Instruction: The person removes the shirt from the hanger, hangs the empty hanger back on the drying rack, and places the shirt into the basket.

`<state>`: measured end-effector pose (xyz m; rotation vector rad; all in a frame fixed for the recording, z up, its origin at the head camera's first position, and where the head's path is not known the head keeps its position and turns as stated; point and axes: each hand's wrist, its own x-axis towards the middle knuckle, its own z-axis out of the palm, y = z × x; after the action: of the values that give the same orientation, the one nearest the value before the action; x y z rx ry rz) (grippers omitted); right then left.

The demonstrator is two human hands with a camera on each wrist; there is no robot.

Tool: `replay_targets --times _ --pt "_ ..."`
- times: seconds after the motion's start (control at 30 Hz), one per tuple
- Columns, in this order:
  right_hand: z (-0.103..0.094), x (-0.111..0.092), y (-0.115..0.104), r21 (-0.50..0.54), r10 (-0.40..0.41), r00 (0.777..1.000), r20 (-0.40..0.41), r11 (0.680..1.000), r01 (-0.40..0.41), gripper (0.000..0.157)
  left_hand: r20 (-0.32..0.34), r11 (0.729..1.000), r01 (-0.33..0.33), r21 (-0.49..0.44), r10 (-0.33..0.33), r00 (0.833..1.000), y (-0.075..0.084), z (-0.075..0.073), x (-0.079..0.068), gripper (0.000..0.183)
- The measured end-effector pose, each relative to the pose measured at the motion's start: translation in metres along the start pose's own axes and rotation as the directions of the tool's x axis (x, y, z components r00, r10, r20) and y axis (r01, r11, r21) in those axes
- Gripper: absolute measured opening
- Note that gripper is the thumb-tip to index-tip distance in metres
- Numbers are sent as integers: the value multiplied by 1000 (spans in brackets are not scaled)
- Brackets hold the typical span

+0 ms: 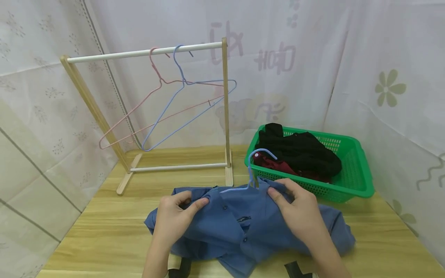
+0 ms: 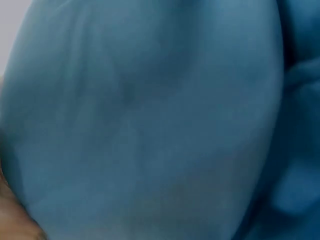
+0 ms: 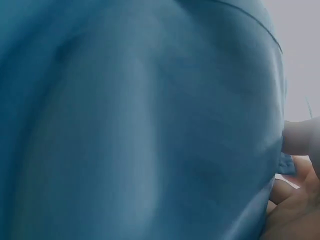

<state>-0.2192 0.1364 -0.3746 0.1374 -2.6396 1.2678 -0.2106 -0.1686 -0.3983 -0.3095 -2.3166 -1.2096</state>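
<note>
A blue button-up shirt (image 1: 226, 227) is held up over the near part of the table, with a blue hanger (image 1: 250, 170) inside it. The hanger's hook rises out of the neck opening, and part of one arm shows in front of the cloth. My left hand (image 1: 174, 216) pinches the shirt near its left shoulder between thumb and fingers. At the right side of the collar, my right hand (image 1: 300, 206) grips the cloth, thumb in front. Blue cloth (image 2: 145, 120) fills most of the left wrist view. The right wrist view shows cloth too, with fingers (image 3: 297, 137) at its right edge.
Behind the shirt on the left stands a wood-and-white rack (image 1: 139, 55), with a pink hanger (image 1: 130, 112) and another blue hanger (image 1: 163, 112) on its bar. A green basket (image 1: 363, 170) at the right holds black clothing (image 1: 299, 150) and dark red clothing (image 1: 278, 165).
</note>
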Motion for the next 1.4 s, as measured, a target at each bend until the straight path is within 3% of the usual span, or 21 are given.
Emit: replay_targets --times 0.1,0.23,0.3,0.37,0.47,0.53,0.63,0.73,0.8,0.97,1.27,1.4 --pt "8 -2 -7 23 0 1000 17 1000 0 32 12 999 -15 30 14 1000 0 4 -1 63" --pt "11 -4 -9 128 -36 999 16 991 33 36 12 1000 11 19 -11 1000 -3 4 -2 62" --pt "10 -5 -4 171 -129 991 -28 976 132 31 0 1000 28 -1 -28 1000 -5 2 -2 61" --pt "8 -5 2 178 -239 968 -80 952 250 32 -18 999 30 -19 -30 999 -5 0 -2 58" --pt "4 -5 11 83 -333 932 -142 934 347 40 -51 999 15 -31 -17 999 -5 -2 -2 50" --pt "-1 -4 16 4 -306 940 -150 951 310 38 -72 999 9 -33 -12 997 -4 -3 -2 44" --pt "-10 1 22 -146 -140 984 -112 982 123 37 -105 999 7 -41 -11 994 -2 -5 -1 38" --pt "-15 6 28 -255 8 999 -43 967 -19 57 -132 1000 -5 -26 2 991 -1 -7 0 37" --pt "-15 8 31 -285 50 999 4 957 -46 64 -146 1000 -24 -11 22 989 0 -8 0 37" --pt "-7 6 26 -172 32 999 41 985 -25 59 -141 997 -71 22 73 987 2 -5 -1 31" --pt "15 -4 -1 46 -77 986 -149 995 84 39 -121 990 -103 92 114 986 2 8 -2 20" --pt "20 -6 -6 138 -134 973 -187 977 162 34 -99 995 -60 84 69 993 2 11 -3 19"
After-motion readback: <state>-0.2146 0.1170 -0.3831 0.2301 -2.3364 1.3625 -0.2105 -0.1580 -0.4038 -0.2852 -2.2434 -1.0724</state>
